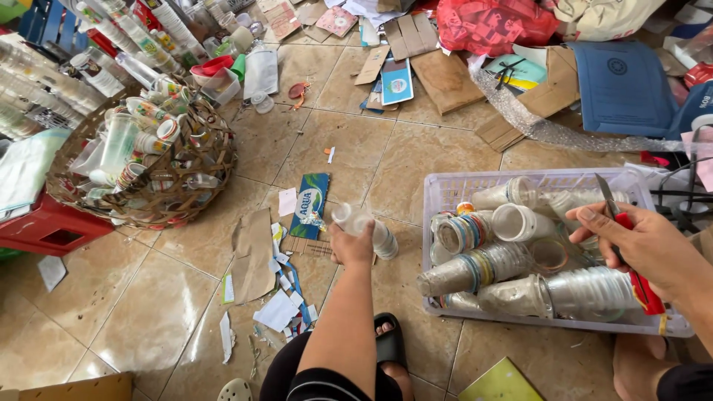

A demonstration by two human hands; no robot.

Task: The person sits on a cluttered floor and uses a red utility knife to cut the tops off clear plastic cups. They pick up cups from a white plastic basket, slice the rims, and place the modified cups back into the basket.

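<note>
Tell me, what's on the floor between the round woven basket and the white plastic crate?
Head view: between the woven basket and the white crate lie a blue-green printed card, torn brown cardboard, paper scraps, and the left hand holding clear cups.

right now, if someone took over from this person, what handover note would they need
Left hand: gripping a short stack of clear plastic cups, held out over the tiled floor.
Right hand: holding a red-handled utility knife, blade up, above the white plastic crate.
Crate: holds nested stacks of used plastic cups.
Wicker basket, far left: full of loose cups.
Torn label scraps lie by the left arm.
</note>
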